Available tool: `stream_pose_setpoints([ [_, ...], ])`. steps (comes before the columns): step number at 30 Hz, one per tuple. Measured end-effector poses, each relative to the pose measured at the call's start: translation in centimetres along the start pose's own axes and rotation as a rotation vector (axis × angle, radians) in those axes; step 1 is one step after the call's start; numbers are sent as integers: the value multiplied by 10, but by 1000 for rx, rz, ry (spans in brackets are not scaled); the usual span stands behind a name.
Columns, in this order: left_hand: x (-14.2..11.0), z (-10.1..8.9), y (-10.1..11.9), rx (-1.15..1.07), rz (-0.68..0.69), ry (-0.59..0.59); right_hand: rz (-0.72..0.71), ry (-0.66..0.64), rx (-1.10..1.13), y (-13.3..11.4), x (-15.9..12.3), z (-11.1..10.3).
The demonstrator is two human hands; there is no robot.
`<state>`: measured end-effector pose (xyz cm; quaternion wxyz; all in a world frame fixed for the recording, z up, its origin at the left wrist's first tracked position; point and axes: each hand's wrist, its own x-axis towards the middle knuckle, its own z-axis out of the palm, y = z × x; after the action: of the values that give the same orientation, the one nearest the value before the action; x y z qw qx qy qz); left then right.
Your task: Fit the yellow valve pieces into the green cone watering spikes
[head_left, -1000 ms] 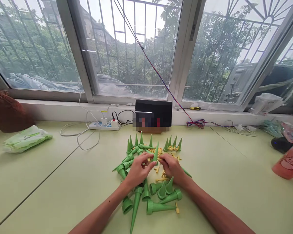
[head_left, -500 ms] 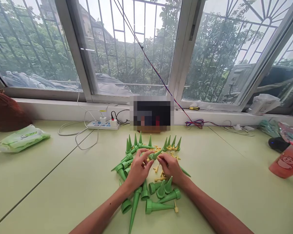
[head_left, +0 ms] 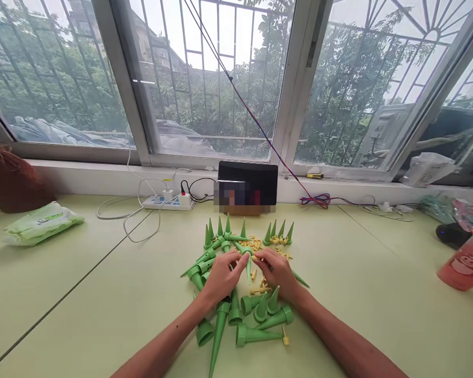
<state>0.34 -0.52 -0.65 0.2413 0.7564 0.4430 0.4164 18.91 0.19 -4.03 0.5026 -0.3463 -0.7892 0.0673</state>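
My left hand (head_left: 225,274) is closed on a green plastic watering spike (head_left: 248,269), whose tip points down toward me. Close against its wide end, my right hand (head_left: 276,269) pinches a small yellow plastic valve (head_left: 255,257), partly hidden by the fingers. More green spikes lie left of and below my hands, such as a long spike (head_left: 219,331) and a spike on its side (head_left: 258,335). Loose yellow valves (head_left: 255,244) are scattered between and behind my hands.
Green spikes stand upright in two groups, a left group (head_left: 219,228) and a right group (head_left: 282,233). A dark screen (head_left: 248,176) leans at the back, near a power strip (head_left: 169,202). A wipes pack (head_left: 43,226) lies left; a red drink cup (head_left: 463,265) stands right.
The spike in my left hand has turned from pointing up and right to pointing down toward me. My right hand stays close beside it.
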Motion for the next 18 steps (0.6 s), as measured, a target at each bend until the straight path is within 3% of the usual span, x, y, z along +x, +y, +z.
stream_pose_setpoints([
  [10,-1,0,-2,-38,26,-45,26,11,29,1,-1,-1],
  [18,-3,1,-3,-96,70,-37,77,-69,60,-4,0,-4],
])
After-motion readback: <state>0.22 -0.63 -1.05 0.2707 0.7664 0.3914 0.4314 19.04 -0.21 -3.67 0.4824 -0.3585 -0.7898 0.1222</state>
